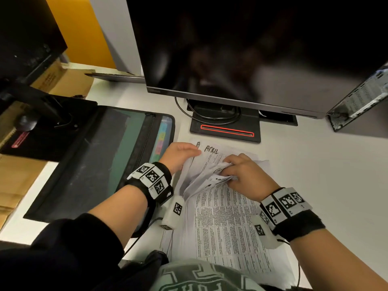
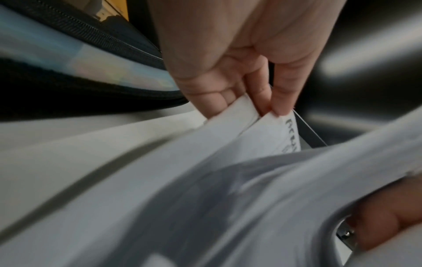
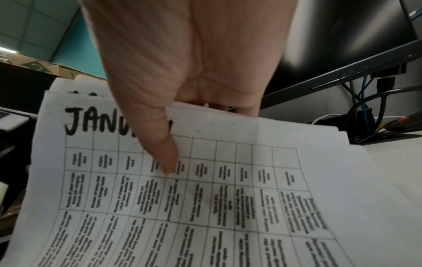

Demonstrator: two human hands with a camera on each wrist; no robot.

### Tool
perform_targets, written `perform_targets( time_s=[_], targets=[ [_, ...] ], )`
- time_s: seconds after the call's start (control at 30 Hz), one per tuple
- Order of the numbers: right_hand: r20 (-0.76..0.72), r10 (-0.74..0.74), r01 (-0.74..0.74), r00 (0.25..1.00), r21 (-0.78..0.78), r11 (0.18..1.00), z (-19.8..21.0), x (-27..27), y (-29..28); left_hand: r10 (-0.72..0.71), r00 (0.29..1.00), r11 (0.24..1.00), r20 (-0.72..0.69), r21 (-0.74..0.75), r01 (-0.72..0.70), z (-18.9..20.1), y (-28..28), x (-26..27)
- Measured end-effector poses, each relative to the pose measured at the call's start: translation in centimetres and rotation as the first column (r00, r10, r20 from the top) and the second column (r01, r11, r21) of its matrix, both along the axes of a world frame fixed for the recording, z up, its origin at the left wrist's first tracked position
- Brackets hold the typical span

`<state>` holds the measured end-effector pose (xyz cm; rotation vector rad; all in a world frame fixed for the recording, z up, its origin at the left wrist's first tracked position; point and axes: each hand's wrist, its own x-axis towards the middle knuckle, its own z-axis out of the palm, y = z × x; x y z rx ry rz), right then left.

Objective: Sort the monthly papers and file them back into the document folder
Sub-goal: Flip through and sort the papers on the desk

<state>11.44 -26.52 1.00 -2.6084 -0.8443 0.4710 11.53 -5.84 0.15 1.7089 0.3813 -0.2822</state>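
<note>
A stack of white printed papers lies on the desk in front of me. My right hand pinches the top edges of the upper sheets, thumb on the page headed JANUARY, and curls them back toward me. Underneath shows a sheet marked APRIL. My left hand holds the upper left corner of the lower papers, fingers curled on their edges. The black zip document folder lies open to the left, its coloured tabs just beside my left hand.
A dark monitor stands close behind the papers on a black base with a red-outlined slot and cables. A computer case sits at the right. A second monitor stand and cardboard boxes crowd the left.
</note>
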Motion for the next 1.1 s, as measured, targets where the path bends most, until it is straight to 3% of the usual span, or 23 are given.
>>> perform_targets(
  time_s=[0.07, 0.2, 0.33, 0.43, 0.5, 0.6, 0.77, 0.87, 1.1],
  targets=[
    [0.021, 0.0, -0.001, 1.0, 0.018, 1.0, -0.1, 0.0, -0.2, -0.023, 0.999, 0.999, 0.027, 0.043, 0.022, -0.5, 0.2, 0.0],
    [0.036, -0.002, 0.002, 0.999, 0.017, 1.0, -0.3, 0.0, -0.5, -0.276, 0.961, 0.926, -0.019, 0.264, 0.271, -1.7, 0.5, -0.5],
    [0.028, 0.005, -0.004, 1.0, -0.021, 1.0, 0.2, 0.3, -0.7, -0.142, 0.984, 0.913, 0.11, 0.398, 0.087, -0.8, 1.0, -0.2],
    [0.041, 0.012, -0.012, 0.999, -0.009, 1.0, 0.5, 0.5, -0.5, -0.008, 0.982, 0.954, 0.189, 0.297, -0.049, 0.4, 2.0, -0.1],
    [0.041, 0.021, -0.02, 0.999, -0.014, 1.0, 0.6, 0.6, -0.4, -0.098, 0.983, 0.959, 0.154, 0.278, 0.052, 0.9, 2.3, -0.7],
    [0.04, 0.024, -0.023, 0.999, -0.023, 0.999, 0.6, 0.8, -0.1, -0.292, 0.957, 0.861, 0.0, 0.435, 0.263, 0.0, 2.0, -1.9],
    [0.038, 0.017, -0.016, 0.999, -0.05, 0.999, 0.3, 1.4, 0.4, -0.103, 0.989, 0.904, 0.109, 0.424, 0.048, 0.3, 4.1, -2.0],
    [0.041, 0.009, -0.007, 0.999, -0.057, 0.998, -0.2, 1.9, 0.8, -0.043, 0.98, 0.863, 0.195, 0.501, -0.062, 2.8, 7.0, -1.5],
    [0.049, 0.008, -0.004, 0.999, -0.082, 0.997, -0.7, 2.5, 1.7, 0.062, 0.891, 0.861, 0.449, 0.428, -0.275, 10.0, 14.1, -2.8]
  ],
)
